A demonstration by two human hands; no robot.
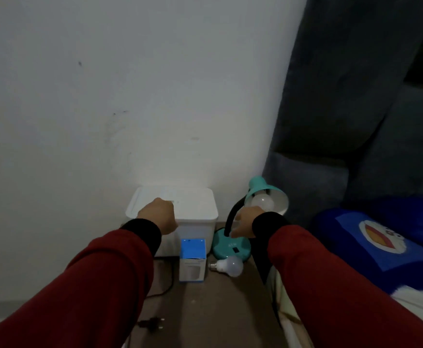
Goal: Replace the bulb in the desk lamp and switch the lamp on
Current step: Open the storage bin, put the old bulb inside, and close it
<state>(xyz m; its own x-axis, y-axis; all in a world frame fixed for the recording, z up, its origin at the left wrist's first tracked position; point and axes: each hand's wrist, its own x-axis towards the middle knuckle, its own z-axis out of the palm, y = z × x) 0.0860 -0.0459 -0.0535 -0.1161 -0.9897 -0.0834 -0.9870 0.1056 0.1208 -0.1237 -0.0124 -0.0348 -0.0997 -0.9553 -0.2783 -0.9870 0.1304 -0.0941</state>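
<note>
A teal desk lamp stands on the floor with its round base [231, 248], a black bendy neck and a teal shade [268, 194] facing me. A white bulb [260, 202] sits in the shade, unlit. A second white bulb [229, 266] lies on the floor in front of the base. A blue and white bulb box [192, 259] stands upright to its left. My right hand [245, 223] hovers between shade and base, fingers apart, holding nothing. My left hand [158, 217] is curled shut over the white bin [200, 209].
The lamp's black cord [166, 282] runs across the brown floor to an unplugged plug [152, 322] near me. A white wall is behind. A dark grey headboard [331, 146] and a bed with a blue cushion [378, 237] fill the right side.
</note>
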